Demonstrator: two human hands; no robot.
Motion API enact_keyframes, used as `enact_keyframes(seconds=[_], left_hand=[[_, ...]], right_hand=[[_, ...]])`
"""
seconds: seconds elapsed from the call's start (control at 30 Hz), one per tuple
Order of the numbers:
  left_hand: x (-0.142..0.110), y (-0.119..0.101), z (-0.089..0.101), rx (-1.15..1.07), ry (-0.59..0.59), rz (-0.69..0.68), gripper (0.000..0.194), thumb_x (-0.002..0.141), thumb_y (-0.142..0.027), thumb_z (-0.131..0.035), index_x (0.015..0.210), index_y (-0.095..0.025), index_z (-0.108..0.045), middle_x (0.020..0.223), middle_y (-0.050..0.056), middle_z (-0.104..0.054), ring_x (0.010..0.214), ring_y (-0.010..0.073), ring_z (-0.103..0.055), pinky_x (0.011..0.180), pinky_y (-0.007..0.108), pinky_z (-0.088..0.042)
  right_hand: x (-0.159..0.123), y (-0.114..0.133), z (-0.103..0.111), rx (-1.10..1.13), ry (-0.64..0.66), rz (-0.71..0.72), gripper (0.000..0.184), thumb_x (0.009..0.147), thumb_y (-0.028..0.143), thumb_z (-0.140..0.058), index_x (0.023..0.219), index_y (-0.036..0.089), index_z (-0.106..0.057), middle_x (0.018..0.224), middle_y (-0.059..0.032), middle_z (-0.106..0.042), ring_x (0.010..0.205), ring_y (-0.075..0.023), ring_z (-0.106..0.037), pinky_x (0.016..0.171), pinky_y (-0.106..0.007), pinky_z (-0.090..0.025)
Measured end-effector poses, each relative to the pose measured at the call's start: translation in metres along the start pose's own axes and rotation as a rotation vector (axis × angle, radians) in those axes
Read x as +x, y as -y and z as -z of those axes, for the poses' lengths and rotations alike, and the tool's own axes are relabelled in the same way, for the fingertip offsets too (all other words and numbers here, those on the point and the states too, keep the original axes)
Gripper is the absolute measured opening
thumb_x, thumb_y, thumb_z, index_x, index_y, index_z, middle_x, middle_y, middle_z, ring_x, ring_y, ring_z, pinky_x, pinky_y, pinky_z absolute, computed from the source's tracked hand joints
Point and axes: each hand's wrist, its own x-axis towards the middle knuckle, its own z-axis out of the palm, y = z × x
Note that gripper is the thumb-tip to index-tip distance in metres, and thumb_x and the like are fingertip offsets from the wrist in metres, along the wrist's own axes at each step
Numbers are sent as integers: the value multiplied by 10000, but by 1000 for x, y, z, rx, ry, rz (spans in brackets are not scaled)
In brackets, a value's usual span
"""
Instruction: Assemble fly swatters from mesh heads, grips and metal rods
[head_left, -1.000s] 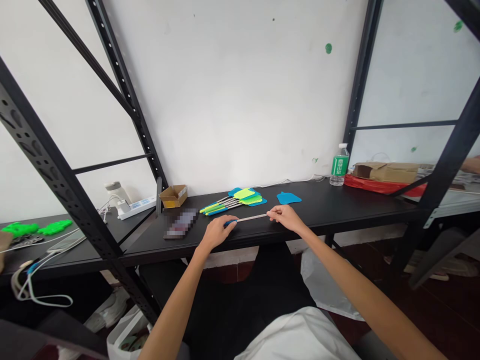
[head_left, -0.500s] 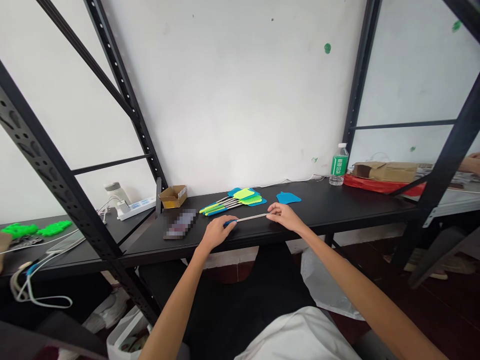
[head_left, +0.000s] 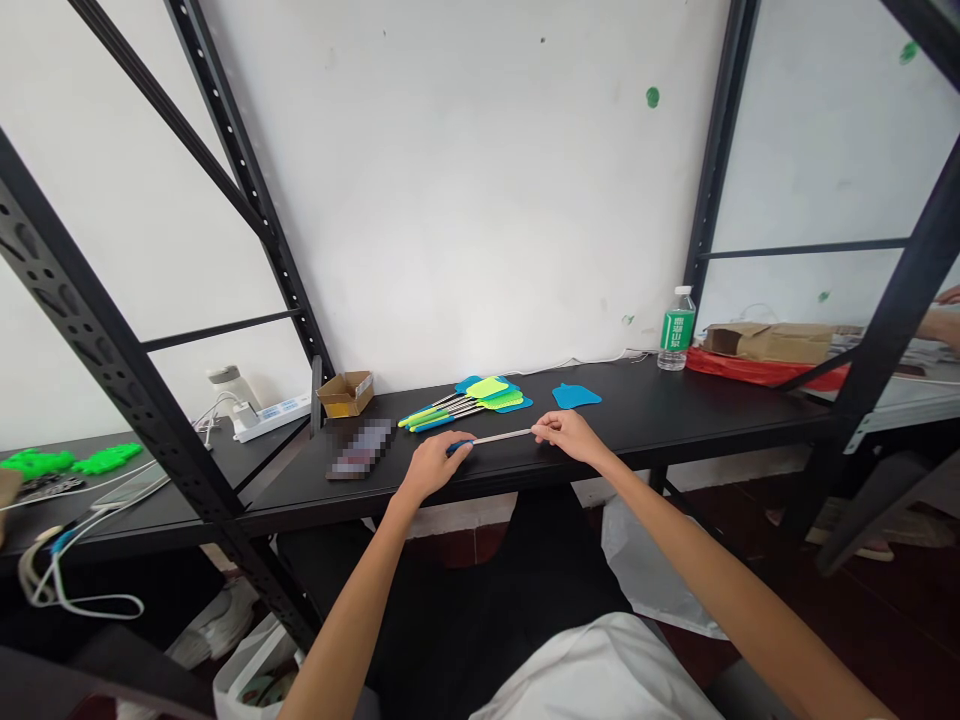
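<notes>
Between my hands, a fly swatter handle [head_left: 504,437] with a blue grip and a thin pale rod lies level above the table's front edge. My left hand [head_left: 441,458] is closed around the blue grip, which it mostly covers. The rod's far end is pinched by the fingertips of my right hand [head_left: 564,434]. Just behind it, a loose blue fly swatter head [head_left: 576,396] rests flat on the table. A pile of fly swatters [head_left: 472,400], with blue and yellow-green heads and grips, lies behind my left hand.
On the black table [head_left: 645,415] stand a water bottle [head_left: 676,330] at the right and a small cardboard box [head_left: 346,394] at the left, near a blurred-out phone [head_left: 361,449]. Black metal posts [head_left: 247,190] flank the table. Another person's hand [head_left: 941,325] shows at far right.
The fingers of my right hand have drawn together at the rod's end. My left hand and the swatter pile stay where they were.
</notes>
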Motion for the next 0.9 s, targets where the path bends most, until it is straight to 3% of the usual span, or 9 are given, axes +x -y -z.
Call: enact_keyframes(seconds=[0.17,0.37,0.7,0.9], left_hand=[[0,0,0,-4,8,8,441,971,-523,-384,1162,-289,-706,1217,2,-699,1015,225,-660,871,308,-500],[0,0,-1,1,8,15,432,968,-512,-391,1166,-291,-706,1214,4,-701,1000,220,-664,856,302,-505],[0,0,0,4,1,5,415,971,-503,-402,1160,-293,-707,1208,0,-703,987,215,-669,893,310,-492],[0,-1,1,7,14,8,438,971,-523,-387,1166,-292,-705,1212,4,-702,995,223,-666,871,309,-498]], right_hand=[[-1,2,0,-8,5,3,341,847,525,-615,821,190,-678,788,-74,-745,708,-206,-670,628,-301,-493],[-2,3,0,37,-6,13,271,779,436,-700,900,199,-649,830,-57,-730,781,-214,-687,685,-301,-499],[0,1,-1,27,0,24,225,777,411,-685,798,188,-669,788,-64,-733,732,-205,-674,641,-292,-486],[-3,5,0,-77,-8,19,337,849,504,-609,769,193,-710,752,-70,-744,650,-202,-649,631,-311,-492]])
